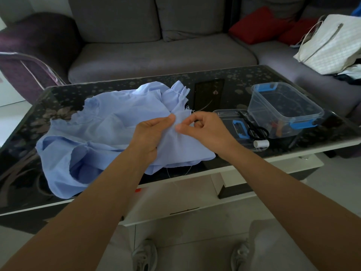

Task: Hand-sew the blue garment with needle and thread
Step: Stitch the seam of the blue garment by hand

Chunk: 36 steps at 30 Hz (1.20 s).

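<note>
A light blue garment [101, 132] lies crumpled on the dark glass table [214, 90], its right part lifted. My left hand [150, 133] grips a raised fold of the garment from the left, thumb on top. My right hand [203, 128] pinches thumb and forefinger against the same fold from the right; the needle is too small to make out. Thin white thread [168, 173] hangs from the garment's lower edge over the table front. A frayed edge sticks up just above my right hand.
To the right lie a clear lid [230, 114], black scissors [254, 128] and a white thread spool [261, 143]. A clear box with blue clips [285, 108] stands behind them. Beyond the table are a grey sofa [156, 45], red cushions [259, 26] and a white bag [332, 44].
</note>
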Each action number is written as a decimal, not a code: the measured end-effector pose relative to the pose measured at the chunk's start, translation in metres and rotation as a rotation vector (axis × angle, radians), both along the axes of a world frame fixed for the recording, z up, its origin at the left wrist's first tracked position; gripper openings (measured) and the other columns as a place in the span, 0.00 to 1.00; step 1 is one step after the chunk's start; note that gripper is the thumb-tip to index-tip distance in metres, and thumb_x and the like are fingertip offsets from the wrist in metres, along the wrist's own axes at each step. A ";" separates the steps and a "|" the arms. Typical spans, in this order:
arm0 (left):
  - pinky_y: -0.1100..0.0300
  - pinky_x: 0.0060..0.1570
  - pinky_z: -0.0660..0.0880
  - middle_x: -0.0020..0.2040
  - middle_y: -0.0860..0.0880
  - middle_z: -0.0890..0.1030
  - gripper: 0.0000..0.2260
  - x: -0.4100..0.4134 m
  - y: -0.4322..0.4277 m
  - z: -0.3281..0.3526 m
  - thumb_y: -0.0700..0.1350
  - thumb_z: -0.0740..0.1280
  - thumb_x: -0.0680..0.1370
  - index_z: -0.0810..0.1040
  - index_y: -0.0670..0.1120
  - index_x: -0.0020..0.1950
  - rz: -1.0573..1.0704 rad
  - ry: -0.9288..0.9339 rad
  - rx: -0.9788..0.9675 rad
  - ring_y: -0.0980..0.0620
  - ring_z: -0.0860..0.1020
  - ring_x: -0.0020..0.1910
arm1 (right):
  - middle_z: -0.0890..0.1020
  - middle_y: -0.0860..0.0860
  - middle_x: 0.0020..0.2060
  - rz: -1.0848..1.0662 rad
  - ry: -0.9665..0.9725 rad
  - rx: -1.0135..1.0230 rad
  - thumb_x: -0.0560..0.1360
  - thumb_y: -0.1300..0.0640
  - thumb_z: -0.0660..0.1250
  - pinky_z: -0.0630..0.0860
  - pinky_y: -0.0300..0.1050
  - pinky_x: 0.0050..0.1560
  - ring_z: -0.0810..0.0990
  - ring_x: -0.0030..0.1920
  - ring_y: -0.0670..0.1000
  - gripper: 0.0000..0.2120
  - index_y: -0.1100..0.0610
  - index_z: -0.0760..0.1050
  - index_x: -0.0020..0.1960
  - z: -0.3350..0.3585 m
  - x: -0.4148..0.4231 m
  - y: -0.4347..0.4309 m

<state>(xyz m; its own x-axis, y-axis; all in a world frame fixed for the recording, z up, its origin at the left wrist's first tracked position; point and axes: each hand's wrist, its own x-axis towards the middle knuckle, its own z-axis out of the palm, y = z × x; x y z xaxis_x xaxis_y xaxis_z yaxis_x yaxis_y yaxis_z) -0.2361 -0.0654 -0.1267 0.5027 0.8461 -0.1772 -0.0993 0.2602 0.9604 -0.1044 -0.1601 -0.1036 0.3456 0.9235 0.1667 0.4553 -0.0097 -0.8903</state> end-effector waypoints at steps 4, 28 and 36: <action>0.44 0.62 0.76 0.54 0.40 0.84 0.29 0.000 -0.002 0.000 0.54 0.77 0.60 0.83 0.37 0.54 -0.012 -0.027 0.000 0.41 0.81 0.57 | 0.73 0.39 0.21 -0.062 -0.037 0.060 0.71 0.56 0.75 0.66 0.29 0.30 0.72 0.25 0.38 0.07 0.53 0.78 0.38 -0.007 -0.008 0.007; 0.44 0.63 0.75 0.51 0.46 0.85 0.14 0.001 0.002 -0.006 0.59 0.78 0.60 0.87 0.52 0.39 0.018 0.024 0.075 0.42 0.80 0.58 | 0.74 0.42 0.28 0.417 -0.068 -0.365 0.75 0.59 0.70 0.67 0.31 0.31 0.71 0.26 0.39 0.01 0.56 0.79 0.45 0.015 0.015 -0.017; 0.44 0.64 0.74 0.50 0.43 0.85 0.13 0.001 0.005 -0.006 0.56 0.77 0.64 0.86 0.47 0.40 0.021 0.003 0.062 0.41 0.80 0.57 | 0.70 0.51 0.30 0.228 0.119 -0.208 0.82 0.64 0.52 0.65 0.35 0.27 0.65 0.27 0.45 0.10 0.56 0.70 0.48 0.009 0.019 -0.012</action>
